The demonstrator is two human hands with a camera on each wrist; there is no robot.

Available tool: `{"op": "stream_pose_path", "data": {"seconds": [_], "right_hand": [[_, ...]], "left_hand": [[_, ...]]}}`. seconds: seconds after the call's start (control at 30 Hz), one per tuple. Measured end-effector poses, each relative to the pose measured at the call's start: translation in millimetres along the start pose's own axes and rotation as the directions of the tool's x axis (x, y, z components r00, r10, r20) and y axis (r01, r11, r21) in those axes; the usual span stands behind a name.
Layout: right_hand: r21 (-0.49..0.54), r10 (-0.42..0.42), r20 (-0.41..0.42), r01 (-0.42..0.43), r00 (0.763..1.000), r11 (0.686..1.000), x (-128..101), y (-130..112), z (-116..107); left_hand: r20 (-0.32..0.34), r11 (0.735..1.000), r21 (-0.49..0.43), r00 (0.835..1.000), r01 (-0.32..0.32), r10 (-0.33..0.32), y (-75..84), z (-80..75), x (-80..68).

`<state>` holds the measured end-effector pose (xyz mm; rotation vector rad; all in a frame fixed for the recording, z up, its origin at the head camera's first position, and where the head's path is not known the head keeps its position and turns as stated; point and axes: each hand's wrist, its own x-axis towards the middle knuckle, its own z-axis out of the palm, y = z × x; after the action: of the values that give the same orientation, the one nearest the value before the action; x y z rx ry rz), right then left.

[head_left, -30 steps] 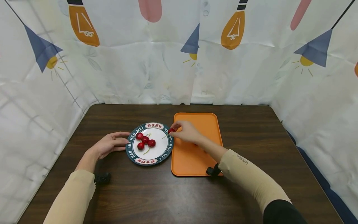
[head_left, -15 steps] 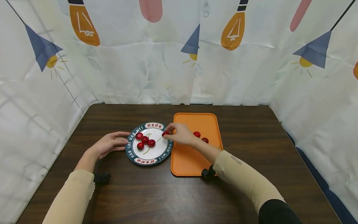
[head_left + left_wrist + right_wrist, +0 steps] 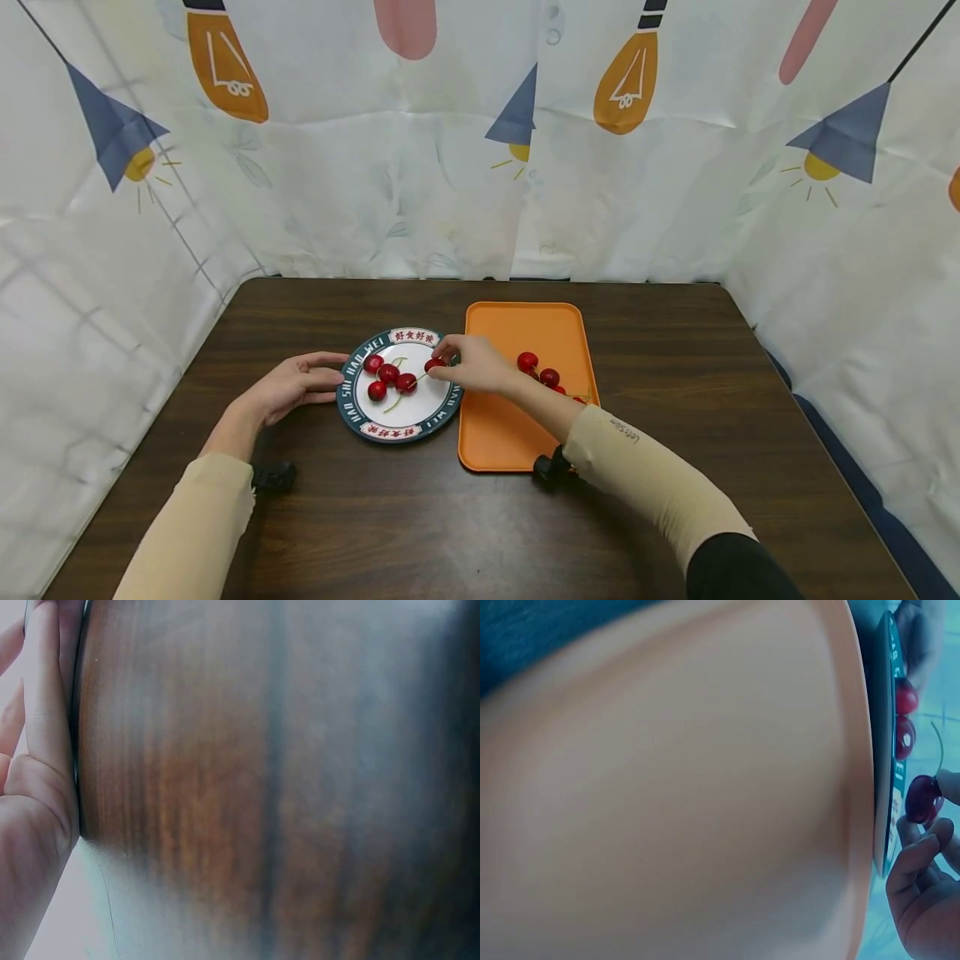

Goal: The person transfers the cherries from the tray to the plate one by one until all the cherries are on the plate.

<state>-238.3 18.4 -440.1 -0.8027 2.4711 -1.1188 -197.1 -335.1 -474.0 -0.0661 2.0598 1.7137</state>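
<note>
In the head view, a round plate (image 3: 435, 404) with a white middle and a dark blue-green lettered rim bears several red cherries (image 3: 406, 382) with green stems. My left hand (image 3: 292, 388) touches the plate's left rim with its fingers extended. Over the plate's right side, my right hand (image 3: 480, 364) pinches one cherry (image 3: 433, 365) between thumb and fingertips. The right wrist view shows this dark red cherry (image 3: 922, 798) with its stem up, beside the plate's edge. In the left wrist view the left fingers (image 3: 45, 705) appear at the left margin.
An orange rectangular tray (image 3: 495, 429) stands right beside the plate. Several cherries (image 3: 527, 361) lie on it, partly hidden behind the right forearm. Both sit on a dark brown wooden table (image 3: 360, 517), with a printed white curtain (image 3: 337, 192) around its back and sides.
My right hand has moved left from above the tray's edge to over the plate, carrying the cherry. Cherries on the tray have come into view. The left hand has stayed put.
</note>
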Motion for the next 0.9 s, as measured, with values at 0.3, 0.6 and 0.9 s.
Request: {"op": "stream_pose_path", "data": {"seconds": [0.3,0.6,0.9], "right_hand": [[0.006,-0.006,-0.007,0.006,1.000,1.000,6.7,-2.2,6.8],[-0.003,0.010,0.006,-0.010,1.000,1.000,10.1,-3.7,11.5],[0.016,0.029,-0.010,-0.029,1.000,0.999,10.1,-5.9,13.0]], "left_hand": [[-0.001,1.000,-0.007,1.000,0.010,-0.010,1.8,0.6,0.2],[-0.006,1.000,-0.004,1.000,0.013,-0.013,2.4,0.5,-0.8],[-0.014,1.000,-0.005,1.000,0.024,-0.024,3.0,0.2,1.0]]}}
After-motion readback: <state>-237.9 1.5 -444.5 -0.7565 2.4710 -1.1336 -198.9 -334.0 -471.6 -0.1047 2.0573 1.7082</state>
